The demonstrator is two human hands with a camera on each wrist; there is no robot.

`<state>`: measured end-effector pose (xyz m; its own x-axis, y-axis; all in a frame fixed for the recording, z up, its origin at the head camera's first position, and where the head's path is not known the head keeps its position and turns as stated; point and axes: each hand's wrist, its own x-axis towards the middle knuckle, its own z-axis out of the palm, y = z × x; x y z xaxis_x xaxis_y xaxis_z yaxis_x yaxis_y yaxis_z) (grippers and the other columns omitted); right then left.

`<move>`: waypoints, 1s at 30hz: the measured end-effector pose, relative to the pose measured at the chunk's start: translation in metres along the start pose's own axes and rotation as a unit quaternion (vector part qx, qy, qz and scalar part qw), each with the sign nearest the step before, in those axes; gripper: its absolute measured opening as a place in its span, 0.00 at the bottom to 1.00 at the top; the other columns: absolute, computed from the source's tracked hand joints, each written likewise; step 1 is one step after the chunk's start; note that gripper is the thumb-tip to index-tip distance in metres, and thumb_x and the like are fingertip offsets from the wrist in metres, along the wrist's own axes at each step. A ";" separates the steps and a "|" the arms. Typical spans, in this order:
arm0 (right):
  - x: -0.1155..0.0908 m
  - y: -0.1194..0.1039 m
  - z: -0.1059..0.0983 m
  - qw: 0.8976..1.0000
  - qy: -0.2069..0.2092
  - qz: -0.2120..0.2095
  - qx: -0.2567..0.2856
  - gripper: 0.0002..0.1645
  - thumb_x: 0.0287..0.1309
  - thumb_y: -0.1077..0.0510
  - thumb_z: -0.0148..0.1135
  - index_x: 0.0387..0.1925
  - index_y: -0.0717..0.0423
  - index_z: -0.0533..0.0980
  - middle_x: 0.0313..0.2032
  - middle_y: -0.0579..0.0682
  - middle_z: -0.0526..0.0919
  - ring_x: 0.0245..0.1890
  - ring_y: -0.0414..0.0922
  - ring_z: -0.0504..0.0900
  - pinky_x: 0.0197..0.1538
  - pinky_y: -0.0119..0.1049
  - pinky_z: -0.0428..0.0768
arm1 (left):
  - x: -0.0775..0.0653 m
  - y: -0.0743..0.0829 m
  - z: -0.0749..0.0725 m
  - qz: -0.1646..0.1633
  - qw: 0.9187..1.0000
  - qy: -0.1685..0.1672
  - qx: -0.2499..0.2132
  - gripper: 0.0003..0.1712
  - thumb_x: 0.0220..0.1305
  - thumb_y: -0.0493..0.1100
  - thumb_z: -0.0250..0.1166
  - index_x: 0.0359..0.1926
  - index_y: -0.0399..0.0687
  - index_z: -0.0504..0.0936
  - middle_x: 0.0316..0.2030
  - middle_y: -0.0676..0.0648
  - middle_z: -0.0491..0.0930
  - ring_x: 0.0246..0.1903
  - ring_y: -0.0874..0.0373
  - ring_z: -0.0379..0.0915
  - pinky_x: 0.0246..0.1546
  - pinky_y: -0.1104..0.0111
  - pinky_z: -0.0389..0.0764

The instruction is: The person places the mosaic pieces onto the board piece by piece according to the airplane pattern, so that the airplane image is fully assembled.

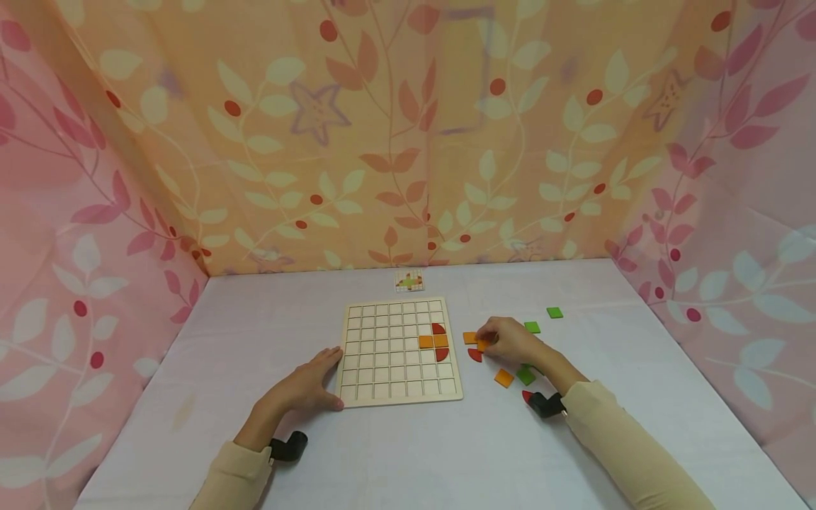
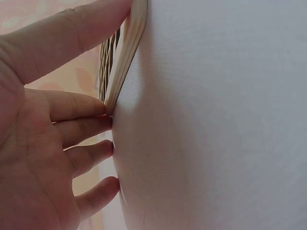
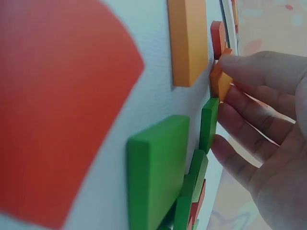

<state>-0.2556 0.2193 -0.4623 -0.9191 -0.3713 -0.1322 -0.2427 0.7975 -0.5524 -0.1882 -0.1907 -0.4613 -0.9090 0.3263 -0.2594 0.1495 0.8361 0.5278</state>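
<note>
A pale wooden grid board point(image 1: 382, 368) lies on the table. My left hand point(image 1: 309, 382) touches its left side, fingertips on the edge and thumb at the near corner; in the left wrist view the fingers point(image 2: 91, 160) are nearly straight. To the board's right, my right hand point(image 1: 516, 341) pinches an orange square tile point(image 3: 218, 79) between thumb and fingers. Beside it lie another orange tile point(image 1: 470, 338) and a red quarter-round tile point(image 1: 474, 355). On the board, two orange squares point(image 1: 426, 341) sit in a row between red quarter-round pieces point(image 1: 438, 329).
Green square tiles point(image 1: 554, 312) lie scattered right of and beyond the right hand. Nearer are an orange tile point(image 1: 503, 378), a green tile point(image 1: 525, 375) and a red piece point(image 1: 528, 397) by the wrist camera. A small pattern card point(image 1: 409, 281) lies behind the board.
</note>
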 end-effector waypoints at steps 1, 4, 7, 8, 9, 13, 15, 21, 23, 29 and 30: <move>0.000 0.000 0.000 1.000 0.000 0.002 0.000 0.17 0.51 0.63 0.71 0.45 0.56 0.83 0.40 0.46 0.83 0.39 0.43 0.77 0.51 0.42 0.82 | 0.000 0.000 0.000 -0.001 1.000 0.000 0.000 0.58 0.43 0.44 0.79 0.73 0.37 0.58 0.74 0.36 0.54 0.74 0.36 0.46 0.69 0.37 0.53; 0.000 0.000 0.001 1.000 -0.004 0.008 -0.004 0.18 0.51 0.62 0.72 0.46 0.56 0.83 0.41 0.46 0.83 0.41 0.43 0.78 0.53 0.43 0.81 | 0.000 0.000 0.000 -0.004 1.000 0.000 0.000 0.58 0.43 0.44 0.79 0.73 0.37 0.58 0.74 0.37 0.54 0.74 0.36 0.46 0.69 0.38 0.53; 0.000 0.000 0.001 1.000 -0.006 0.008 -0.013 0.18 0.51 0.61 0.72 0.47 0.57 0.83 0.41 0.46 0.83 0.42 0.43 0.79 0.55 0.44 0.81 | 0.000 0.001 0.000 -0.005 1.000 -0.001 -0.002 0.58 0.42 0.44 0.79 0.73 0.37 0.58 0.74 0.37 0.54 0.74 0.36 0.46 0.69 0.38 0.53; 0.000 0.000 0.001 1.000 -0.006 0.008 -0.016 0.18 0.51 0.61 0.72 0.47 0.57 0.83 0.41 0.46 0.83 0.42 0.43 0.79 0.55 0.45 0.81 | 0.000 0.000 0.000 -0.005 1.000 -0.001 -0.002 0.58 0.42 0.44 0.79 0.73 0.37 0.58 0.74 0.36 0.54 0.74 0.36 0.46 0.69 0.38 0.53; 0.000 -0.001 0.001 1.000 -0.006 0.007 -0.017 0.18 0.51 0.61 0.72 0.47 0.57 0.83 0.41 0.46 0.83 0.42 0.43 0.79 0.55 0.45 0.81 | 0.000 0.000 0.000 -0.005 1.000 0.000 -0.001 0.58 0.42 0.44 0.79 0.73 0.37 0.58 0.74 0.36 0.54 0.74 0.36 0.46 0.69 0.38 0.54; 0.000 0.000 0.001 1.000 -0.004 0.003 -0.019 0.17 0.52 0.61 0.71 0.46 0.57 0.83 0.41 0.47 0.83 0.41 0.43 0.79 0.55 0.44 0.81 | 0.000 0.000 0.001 -0.004 1.000 0.001 0.001 0.58 0.43 0.44 0.79 0.73 0.37 0.58 0.74 0.36 0.54 0.74 0.36 0.46 0.69 0.38 0.54; -0.001 0.000 0.000 1.000 -0.001 0.000 -0.018 0.17 0.52 0.62 0.71 0.46 0.57 0.83 0.40 0.47 0.82 0.41 0.43 0.78 0.53 0.43 0.81 | 0.000 0.000 0.001 -0.004 1.000 0.003 0.002 0.58 0.43 0.44 0.79 0.73 0.37 0.58 0.74 0.37 0.54 0.74 0.36 0.46 0.69 0.38 0.54; -0.003 0.000 -0.006 1.000 0.015 -0.023 0.002 0.17 0.51 0.62 0.71 0.46 0.59 0.83 0.40 0.48 0.83 0.39 0.43 0.76 0.48 0.40 0.81 | 0.000 -0.001 0.001 -0.005 1.000 0.002 -0.002 0.59 0.42 0.44 0.79 0.73 0.37 0.58 0.74 0.36 0.53 0.74 0.36 0.46 0.69 0.38 0.53; -0.004 -0.001 -0.009 0.999 0.021 -0.029 0.012 0.18 0.51 0.62 0.71 0.46 0.60 0.82 0.39 0.49 0.83 0.39 0.44 0.77 0.47 0.39 0.81 | 0.000 -0.001 0.001 -0.005 1.000 0.002 -0.003 0.59 0.43 0.44 0.79 0.73 0.37 0.58 0.75 0.36 0.53 0.74 0.36 0.46 0.69 0.38 0.53; -0.002 -0.002 -0.014 0.998 0.030 -0.036 0.035 0.19 0.52 0.63 0.68 0.48 0.63 0.81 0.39 0.50 0.82 0.38 0.44 0.76 0.45 0.38 0.80 | 0.000 0.000 0.001 -0.003 1.000 0.003 -0.003 0.58 0.43 0.44 0.79 0.73 0.37 0.58 0.74 0.37 0.54 0.74 0.36 0.46 0.69 0.38 0.53; -0.001 -0.002 -0.014 0.998 0.033 -0.039 0.037 0.19 0.53 0.63 0.67 0.48 0.63 0.81 0.39 0.50 0.82 0.38 0.45 0.76 0.46 0.38 0.79 | 0.000 0.000 0.001 -0.003 1.000 0.003 -0.003 0.58 0.43 0.44 0.79 0.73 0.37 0.58 0.74 0.37 0.54 0.74 0.36 0.46 0.69 0.39 0.53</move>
<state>-0.2584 0.2251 -0.4492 -0.9174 -0.3965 -0.0326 -0.2932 0.7292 -0.6183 -0.1877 -0.1908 -0.4622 -0.9120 0.3192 -0.2578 0.1422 0.8353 0.5311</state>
